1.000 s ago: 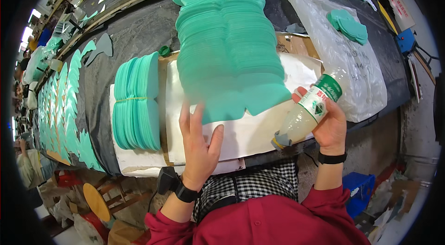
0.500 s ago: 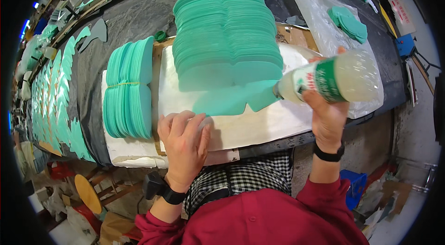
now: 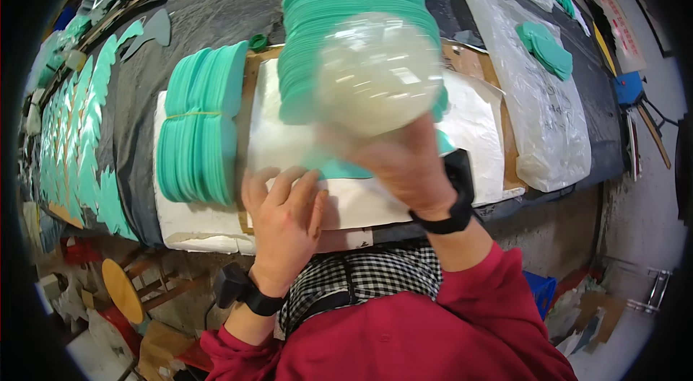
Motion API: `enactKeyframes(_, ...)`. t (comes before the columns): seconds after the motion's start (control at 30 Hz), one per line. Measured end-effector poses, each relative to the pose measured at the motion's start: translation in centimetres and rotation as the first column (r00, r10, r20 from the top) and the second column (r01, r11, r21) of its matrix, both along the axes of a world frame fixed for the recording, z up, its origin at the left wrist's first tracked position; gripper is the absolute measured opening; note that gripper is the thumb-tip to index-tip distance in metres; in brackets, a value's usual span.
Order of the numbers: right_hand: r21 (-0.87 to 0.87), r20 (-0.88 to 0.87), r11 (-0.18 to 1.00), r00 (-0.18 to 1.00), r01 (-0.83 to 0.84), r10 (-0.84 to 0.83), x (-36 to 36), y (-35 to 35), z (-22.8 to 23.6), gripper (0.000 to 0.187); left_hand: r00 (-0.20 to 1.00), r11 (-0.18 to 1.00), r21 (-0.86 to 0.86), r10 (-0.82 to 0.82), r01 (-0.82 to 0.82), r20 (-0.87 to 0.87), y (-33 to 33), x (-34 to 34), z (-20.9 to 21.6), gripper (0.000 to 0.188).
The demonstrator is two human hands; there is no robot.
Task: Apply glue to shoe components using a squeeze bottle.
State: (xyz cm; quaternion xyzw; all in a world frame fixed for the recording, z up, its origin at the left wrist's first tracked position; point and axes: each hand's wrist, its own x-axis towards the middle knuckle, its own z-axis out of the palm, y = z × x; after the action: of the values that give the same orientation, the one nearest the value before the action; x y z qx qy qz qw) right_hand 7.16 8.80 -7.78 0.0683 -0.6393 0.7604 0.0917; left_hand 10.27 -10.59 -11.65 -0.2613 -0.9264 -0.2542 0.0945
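Tilted over the front of a big fanned stack of green insole-shaped pieces [image 3: 346, 2] is a plastic bottle [image 3: 379, 71] of cloudy pale liquid, its rounded base toward me. My right hand [image 3: 401, 168] grips it, smeared by motion; the bottle's mouth is hidden. Beneath them, part of a flat green piece [image 3: 339, 169] shows on white paper [image 3: 469, 121]. My left hand [image 3: 283, 215] lies palm down at the paper's near left, fingers stretched and slightly apart, fingertips close to that green piece. It appears to hold nothing.
Left of the paper stands a bundle of green pieces [image 3: 198, 125] tied with a thin band. Cut green scraps [image 3: 90, 136] lie at the far left. A plastic bag [image 3: 552, 125] with green pieces [image 3: 545, 49] on it lies to the right. A green cap [image 3: 258, 42] sits behind the bundle.
My right hand has swung the bottle left, from the paper's right side to over the front of the big stack. The bottle's base now faces me. My left hand stays nearly in place.
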Motion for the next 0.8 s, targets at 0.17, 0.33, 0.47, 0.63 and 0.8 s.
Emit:
enactKeyframes(0.17,0.256,-0.105,0.958,0.989,0.13,-0.106,1.3,2.7,-0.3,0.068,0.999,0.999,-0.033,0.008,-0.007,0.037,0.0,-0.2,0.4,0.025)
enactKeyframes(0.33,0.21,-0.007,0.889,0.91,0.406,-0.415,4.6,10.9,1.3,0.041,0.998,1.0,-0.012,0.028,-0.027,0.056,0.0,0.0,0.6,0.024)
enactKeyframes(0.47,0.126,-0.044,0.885,0.894,0.449,-0.447,5.6,9.9,0.8,0.042,0.999,1.0,-0.009,0.004,-0.004,0.049,-0.2,0.0,0.6,0.023)
enactKeyframes(0.63,0.088,-0.002,0.964,0.968,0.25,-0.251,3.9,3.1,0.8,0.062,0.999,0.999,0.035,0.013,-0.014,0.039,-1.6,1.0,0.7,0.02)
enactKeyframes(0.8,0.094,0.038,0.996,0.999,0.002,-0.005,1.5,-2.3,0.7,0.072,0.985,0.987,0.089,0.125,-0.135,0.117,-3.0,2.6,1.1,0.017)
